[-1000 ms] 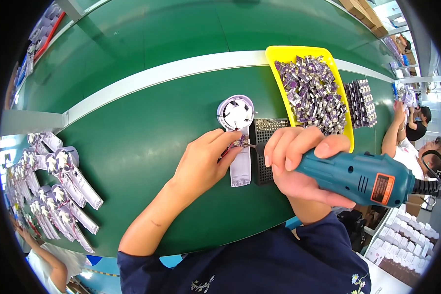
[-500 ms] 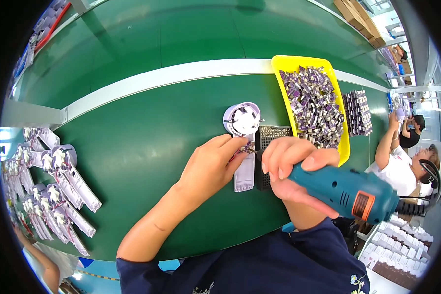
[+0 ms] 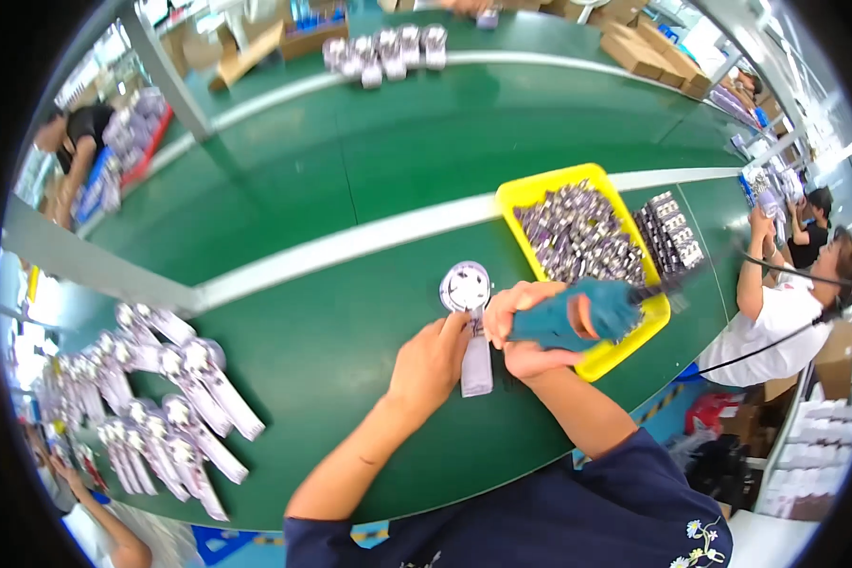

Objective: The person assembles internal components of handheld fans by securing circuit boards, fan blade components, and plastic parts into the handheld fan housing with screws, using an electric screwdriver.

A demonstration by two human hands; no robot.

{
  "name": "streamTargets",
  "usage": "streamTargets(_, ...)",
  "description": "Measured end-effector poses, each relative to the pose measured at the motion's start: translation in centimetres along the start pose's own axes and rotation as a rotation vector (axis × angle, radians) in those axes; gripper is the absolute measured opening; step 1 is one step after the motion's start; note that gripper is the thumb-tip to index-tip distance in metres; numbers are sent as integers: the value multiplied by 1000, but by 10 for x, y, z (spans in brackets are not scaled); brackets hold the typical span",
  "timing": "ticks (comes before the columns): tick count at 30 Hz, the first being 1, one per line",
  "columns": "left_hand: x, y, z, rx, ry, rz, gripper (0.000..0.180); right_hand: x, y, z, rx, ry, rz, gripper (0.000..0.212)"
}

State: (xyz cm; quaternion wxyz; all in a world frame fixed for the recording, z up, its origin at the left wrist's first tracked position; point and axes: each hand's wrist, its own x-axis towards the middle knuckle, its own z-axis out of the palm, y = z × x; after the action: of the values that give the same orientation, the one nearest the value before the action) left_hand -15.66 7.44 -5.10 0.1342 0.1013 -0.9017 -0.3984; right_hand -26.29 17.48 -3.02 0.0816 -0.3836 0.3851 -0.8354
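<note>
Clasps a teal power screwdriver [image 3: 563, 322] in the right hand [image 3: 518, 329], with fingers curled fully round its body. Points it leftward at the neck of a pale fan unit [image 3: 477, 371] (with the tip too hidden and blurred to make out). Holds that unit with the left hand [image 3: 428, 364], bending thumb and fingers close together just below the round head; cannot tell the exact grip between the tips. Has the unit on the green table [image 3: 350, 331], between the 2 hands. Nearby at right, has a yellow tray [image 3: 625, 348] heaped with small parts [image 3: 582, 232]; at far left, more fan units [image 3: 220, 393].
</note>
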Motion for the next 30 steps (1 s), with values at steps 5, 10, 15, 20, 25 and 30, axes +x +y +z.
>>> streamTargets(5,-5,2,4,-65,203,64,19,28,-64,5,252,321,-65,82)
streamTargets(10,-10,9,10,38,328,16,20,0,-109,-37,264,336,-62,75)
streamTargets(15,-8,37,1,113,256,-497,20,-59,-128,-60,319,505,182,74)
streamTargets(20,-15,38,3,282,330,-488,19,-109,-148,-72,214,635,419,74)
streamTargets(25,-28,28,7,359,379,-399,25,-130,-152,-89,194,650,471,72)
streamTargets(30,28,13,-14,266,594,-169,21,-135,-151,-112,251,656,563,79)
